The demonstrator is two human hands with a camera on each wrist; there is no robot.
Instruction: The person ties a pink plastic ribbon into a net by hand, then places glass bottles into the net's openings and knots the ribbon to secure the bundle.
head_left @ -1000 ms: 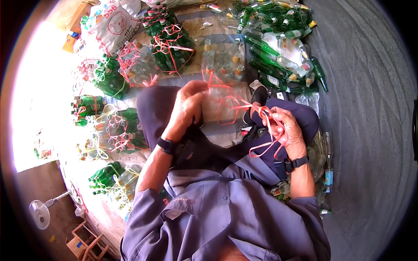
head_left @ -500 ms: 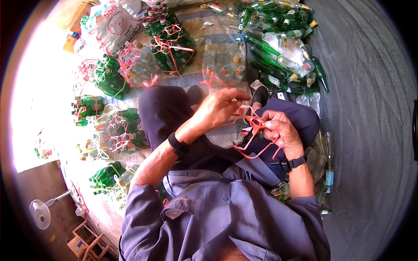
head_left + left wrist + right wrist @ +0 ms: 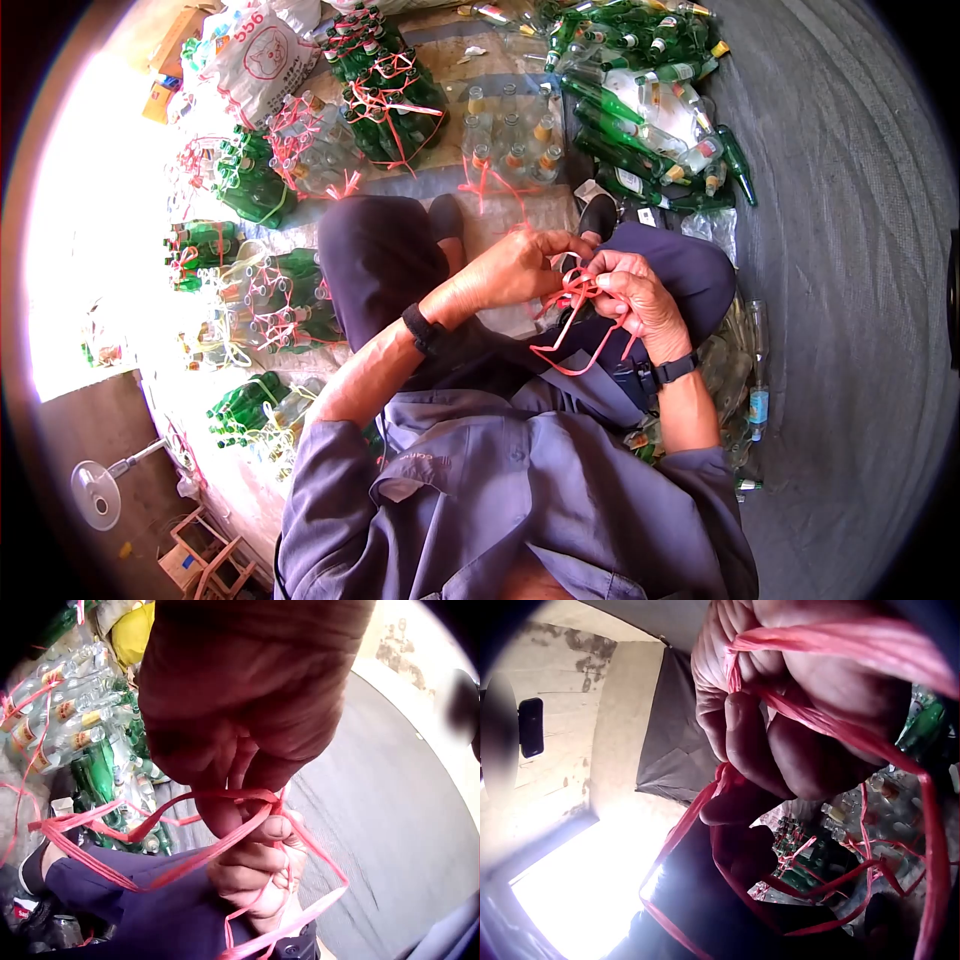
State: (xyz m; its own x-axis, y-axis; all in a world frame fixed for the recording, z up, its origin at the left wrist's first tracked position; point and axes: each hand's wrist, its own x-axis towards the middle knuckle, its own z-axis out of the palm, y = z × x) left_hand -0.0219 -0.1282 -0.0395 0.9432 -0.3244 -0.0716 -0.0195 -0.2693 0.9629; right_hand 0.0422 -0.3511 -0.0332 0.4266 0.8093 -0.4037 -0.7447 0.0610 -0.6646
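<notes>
Pink plastic string (image 3: 584,287) hangs in loops between the two hands, over the lap. My right hand (image 3: 641,296) pinches it between thumb and curled fingers; in the right wrist view a strand (image 3: 840,727) runs across that hand. My left hand (image 3: 507,268) has come up against the right one, and in the left wrist view its fingertips pinch the string (image 3: 259,796) where the strands cross. Loose loops droop below both hands. Beyond the knees, clear glass bottles (image 3: 512,135) stand grouped upright, with more pink string (image 3: 484,180) lying at their near side.
Green bottles tied with pink string (image 3: 395,115) stand at the back, and more bundles (image 3: 290,290) line the left. Loose green bottles (image 3: 625,100) are heaped at back right. A white sack (image 3: 262,60) is at back left; dark sheeting (image 3: 840,330) covers the right.
My left hand has moved right and down, from apart over the left knee to right beside the right hand. The string between them has drawn into a tighter cluster of loops.
</notes>
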